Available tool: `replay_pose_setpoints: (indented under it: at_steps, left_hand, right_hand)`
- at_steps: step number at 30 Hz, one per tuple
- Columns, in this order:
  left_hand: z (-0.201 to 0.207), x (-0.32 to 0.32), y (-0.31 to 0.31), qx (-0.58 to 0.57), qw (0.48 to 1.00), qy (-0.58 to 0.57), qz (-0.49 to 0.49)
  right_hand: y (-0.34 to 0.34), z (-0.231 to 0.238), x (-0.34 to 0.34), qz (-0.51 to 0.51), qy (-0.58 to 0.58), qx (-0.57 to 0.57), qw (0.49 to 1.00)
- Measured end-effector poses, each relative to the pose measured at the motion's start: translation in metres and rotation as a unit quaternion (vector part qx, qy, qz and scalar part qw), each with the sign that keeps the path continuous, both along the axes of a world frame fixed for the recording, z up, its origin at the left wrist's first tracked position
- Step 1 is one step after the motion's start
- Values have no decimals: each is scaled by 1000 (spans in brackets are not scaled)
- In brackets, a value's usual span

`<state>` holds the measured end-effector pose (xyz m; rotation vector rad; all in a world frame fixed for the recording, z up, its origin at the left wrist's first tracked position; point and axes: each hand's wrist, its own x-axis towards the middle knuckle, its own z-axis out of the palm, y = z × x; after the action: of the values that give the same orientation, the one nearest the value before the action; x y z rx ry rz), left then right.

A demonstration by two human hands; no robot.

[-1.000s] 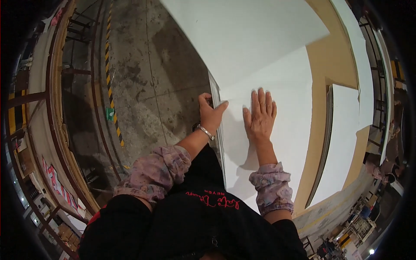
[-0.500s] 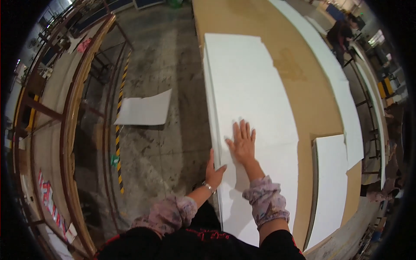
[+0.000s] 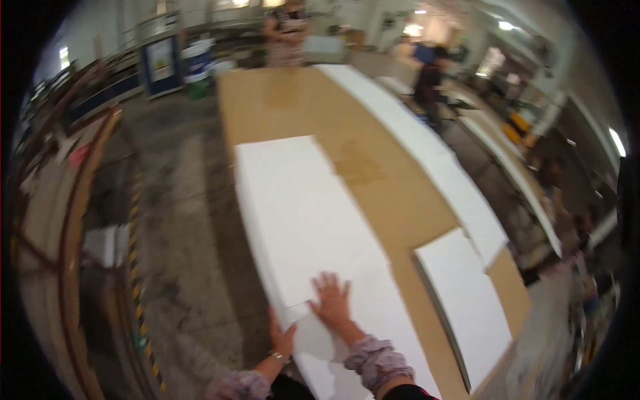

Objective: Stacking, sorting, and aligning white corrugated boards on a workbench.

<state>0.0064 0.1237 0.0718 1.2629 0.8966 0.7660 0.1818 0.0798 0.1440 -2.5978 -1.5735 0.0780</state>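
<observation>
A long stack of white sheets (image 3: pixel 293 200) lies along the left side of a brown board-topped table (image 3: pixel 267 107). My right hand (image 3: pixel 333 303) rests flat on the top sheet, its fingers spread. Against the stack's left edge is my left hand (image 3: pixel 283 339), fingers stretched along the side and thumb apart over the top. Just between the two hands, a small flap or crease (image 3: pixel 298 311) shows on the top sheet. Whether the left fingertips reach under any sheet is hidden.
A shorter white stack (image 3: pixel 463 293) lies to the right, and a long white strip (image 3: pixel 407 147) runs along the table's far-right edge. One person (image 3: pixel 287 37) stands beyond the far end, another (image 3: pixel 432 83) at the right. A rack (image 3: pixel 73 233) stands left, beside yellow-black floor tape (image 3: pixel 137 267).
My view has lifted and turned, bringing the table's far end and a standing person into sight. Both hands remain at the white stack; a small flap or crease now shows between them.
</observation>
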Motion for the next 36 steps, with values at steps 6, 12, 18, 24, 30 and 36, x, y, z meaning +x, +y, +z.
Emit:
replay_pose_setpoints:
  at_steps: [6,12,18,24,30,36]
  left_hand:
    - [19,3,5,33,997,72,-14]
    - [7,-11,1,78,992,95,-16]
    - [0,-10,-4,66,996,58,-13]
    - [23,24,13,88,992,85,-27]
    - [25,12,20,86,989,118,-35]
    - [25,6,14,64,992,100,-45]
  right_hand:
    - [-8,5,3,-6,34,103,994]
    - [-21,5,-13,-11,21,77,997]
    - [-18,-16,-5,-14,27,58,998]
    - [-2,-4,28,-7,-16,51,999]
    - [1,-20,19,2,22,71,997]
    - [-2,-17,11,10,0,64,998]
